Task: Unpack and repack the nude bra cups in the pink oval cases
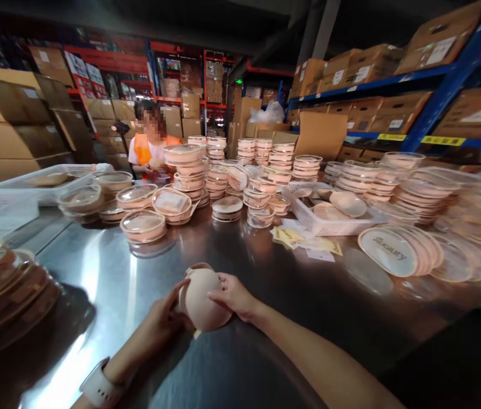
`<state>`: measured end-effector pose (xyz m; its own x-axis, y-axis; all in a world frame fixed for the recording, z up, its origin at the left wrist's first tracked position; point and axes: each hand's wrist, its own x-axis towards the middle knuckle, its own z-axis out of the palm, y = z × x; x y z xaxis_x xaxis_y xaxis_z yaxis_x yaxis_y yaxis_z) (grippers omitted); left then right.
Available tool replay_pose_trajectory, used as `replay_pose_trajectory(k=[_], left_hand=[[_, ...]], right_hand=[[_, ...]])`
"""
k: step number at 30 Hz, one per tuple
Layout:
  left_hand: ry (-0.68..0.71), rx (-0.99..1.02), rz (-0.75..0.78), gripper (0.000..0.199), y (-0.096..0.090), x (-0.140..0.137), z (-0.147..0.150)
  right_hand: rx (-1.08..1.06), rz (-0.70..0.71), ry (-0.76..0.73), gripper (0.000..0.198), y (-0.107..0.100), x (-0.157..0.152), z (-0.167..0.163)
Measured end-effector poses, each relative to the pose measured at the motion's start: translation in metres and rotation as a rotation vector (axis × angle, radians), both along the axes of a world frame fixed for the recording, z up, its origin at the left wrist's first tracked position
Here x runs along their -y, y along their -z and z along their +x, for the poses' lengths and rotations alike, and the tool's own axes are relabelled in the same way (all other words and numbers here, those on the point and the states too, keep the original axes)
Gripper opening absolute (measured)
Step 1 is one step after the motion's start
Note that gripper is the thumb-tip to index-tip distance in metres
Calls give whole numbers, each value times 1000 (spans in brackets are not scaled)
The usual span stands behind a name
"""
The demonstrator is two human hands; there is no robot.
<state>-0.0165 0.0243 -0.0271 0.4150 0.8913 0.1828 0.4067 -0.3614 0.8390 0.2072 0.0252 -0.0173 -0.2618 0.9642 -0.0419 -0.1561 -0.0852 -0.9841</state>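
Note:
A round, pale pink dome-shaped piece [200, 298] stands on edge on the shiny metal table [266, 341], close to me. My left hand [161, 321] cups its left side, a white watch on that wrist. My right hand [234, 295] grips its right edge with the fingers curled over the top. Both hands hold the same piece.
Stacks of clear-lidded pink round cases [189, 170] fill the table's far half. A white basket [330, 218] holds loose pink pieces, with paper slips [304, 241] before it. Lids lie fanned out at right [398, 250]. A person in an orange vest [149, 147] works opposite. Shelves of cartons surround.

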Motion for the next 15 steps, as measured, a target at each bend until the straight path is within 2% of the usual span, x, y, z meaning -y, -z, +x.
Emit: replay_pose_trajectory(k=[2,4,7,9,12,15], left_hand=[[-36,17,35,61,-1,-2,-1],[-100,6,114,56,-1,-7,-6],[-160,-21,211,45,4,-16,-16],[-180,-62,277,38,9,-20,-21],[-150,-153,398,29,14,-18,-21],[-23,-216,477,29,12,-12,-16]], right_hand=[[-43,14,124,45,-11,-1,4],[-93,81,312,42,-27,0,10],[-107,315,652,40,-57,11,21],[-69,479,750,37,-75,23,29],[0,650,857,36,-103,31,55],[135,835,1155,41,-149,15,109]])
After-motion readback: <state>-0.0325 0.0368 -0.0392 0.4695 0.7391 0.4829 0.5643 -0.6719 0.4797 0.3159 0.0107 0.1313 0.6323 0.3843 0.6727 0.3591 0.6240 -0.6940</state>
